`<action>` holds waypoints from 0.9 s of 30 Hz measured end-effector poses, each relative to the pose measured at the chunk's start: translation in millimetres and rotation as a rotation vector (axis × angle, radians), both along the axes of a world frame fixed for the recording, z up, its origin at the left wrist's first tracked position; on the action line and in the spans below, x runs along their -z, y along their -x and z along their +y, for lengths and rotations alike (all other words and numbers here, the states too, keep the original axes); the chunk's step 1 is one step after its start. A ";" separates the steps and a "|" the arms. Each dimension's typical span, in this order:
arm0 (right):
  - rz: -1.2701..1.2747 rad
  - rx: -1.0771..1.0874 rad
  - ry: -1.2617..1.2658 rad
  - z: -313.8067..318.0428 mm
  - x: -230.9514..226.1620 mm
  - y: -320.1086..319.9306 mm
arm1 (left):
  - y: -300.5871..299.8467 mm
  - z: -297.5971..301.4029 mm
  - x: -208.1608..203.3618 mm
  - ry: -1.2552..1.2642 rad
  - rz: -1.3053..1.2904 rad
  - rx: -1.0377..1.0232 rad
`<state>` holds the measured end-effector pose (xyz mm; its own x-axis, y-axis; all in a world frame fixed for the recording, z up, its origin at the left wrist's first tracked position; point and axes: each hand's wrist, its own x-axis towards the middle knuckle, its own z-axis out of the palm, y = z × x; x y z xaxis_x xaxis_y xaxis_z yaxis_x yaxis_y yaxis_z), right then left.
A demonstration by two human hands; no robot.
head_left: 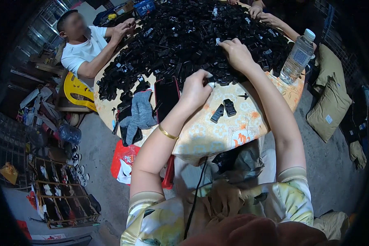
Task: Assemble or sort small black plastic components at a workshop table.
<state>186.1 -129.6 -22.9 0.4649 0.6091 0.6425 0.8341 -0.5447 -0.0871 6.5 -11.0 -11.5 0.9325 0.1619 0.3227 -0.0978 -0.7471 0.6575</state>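
Note:
A wide heap of small black plastic parts [180, 37] covers most of the round table. My left hand [196, 91] rests at the near edge of the heap, its fingers curled together with white wraps on the tips; whatever may be inside them is hidden. Further right and farther in, my right hand [238, 56] reaches over the heap, fingers apart and a pale wrap at one fingertip touching the parts. Between my forearms, two black clip-like pieces [223, 110] lie on the flowered tablecloth [201, 137], near a small dark cross-shaped bit [243, 96].
Left of my left hand lie a dark phone [166, 100] and a grey glove [141, 110]. A clear water bottle [297, 57] stands at the right edge. A co-worker [84, 47] sits at left by a yellow chair [75, 92]; another person's hands [264, 15] work at the far right.

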 end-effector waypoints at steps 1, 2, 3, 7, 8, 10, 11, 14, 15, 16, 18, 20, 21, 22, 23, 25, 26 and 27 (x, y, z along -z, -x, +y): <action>0.001 -0.005 0.001 1.7 -4.4 -1.0 | 0.8 2.5 -2.9 0.286 0.137 -0.047; 0.050 0.016 0.055 2.0 -9.8 -2.8 | -2.5 6.8 -1.4 0.518 0.039 0.048; 0.098 0.038 0.111 2.1 -13.3 -3.6 | -2.6 9.0 -3.5 0.645 0.097 0.073; 0.019 0.055 0.092 -8.4 -17.2 2.5 | -3.9 11.1 -6.7 1.110 0.073 0.127; 0.016 0.059 0.094 -10.9 -18.4 6.0 | -4.3 12.3 -7.7 1.238 0.101 0.127; 0.055 -0.165 -0.126 -14.3 -22.3 17.0 | -3.7 12.2 -6.8 1.192 0.036 0.083; 0.167 -0.229 -0.190 -14.9 -30.4 31.7 | -2.8 12.5 -5.4 1.145 -0.029 0.030; 0.371 -0.407 -0.393 -13.6 -36.6 60.9 | -1.8 9.3 -5.6 0.999 -0.051 -0.028; 0.506 -0.472 -0.432 -12.4 -36.6 69.5 | -2.1 7.8 -5.8 0.952 -0.078 -0.051; 0.794 -0.537 -0.505 -10.5 -40.7 84.4 | -2.7 9.6 -4.6 0.933 -0.117 -0.034; 0.965 -0.550 -0.543 -8.4 -39.5 92.5 | -1.3 11.9 -6.3 0.924 -0.124 0.002; 1.203 -0.631 -0.669 -10.6 -42.4 96.3 | -0.2 16.0 -11.2 0.926 -0.115 0.115; 1.311 -0.686 -0.753 -13.3 -45.1 97.5 | 0.0 17.6 -12.1 0.922 -0.117 0.106; 1.295 -0.681 -0.797 -15.9 -46.3 97.6 | -0.8 16.4 -13.2 1.062 -0.090 0.199; 1.306 -0.689 -0.761 -18.7 -43.0 91.4 | -1.2 15.8 -13.9 1.200 -0.063 0.292; 1.295 -0.695 -0.601 -26.7 -41.3 85.0 | 0.3 16.0 -15.5 1.190 -0.024 0.307; 1.233 -0.631 -0.491 -29.7 -42.2 83.3 | 2.3 14.6 -18.5 1.226 0.051 0.327; 1.186 -0.619 -0.433 -32.5 -43.5 81.5 | 4.2 13.0 -21.4 1.261 0.128 0.347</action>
<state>104.6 -162.1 20.6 0.5886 0.7689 0.2498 0.2392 0.1295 -0.9623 2.3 2.0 9.9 0.9989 0.0323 0.0344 -0.0450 0.4345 0.8996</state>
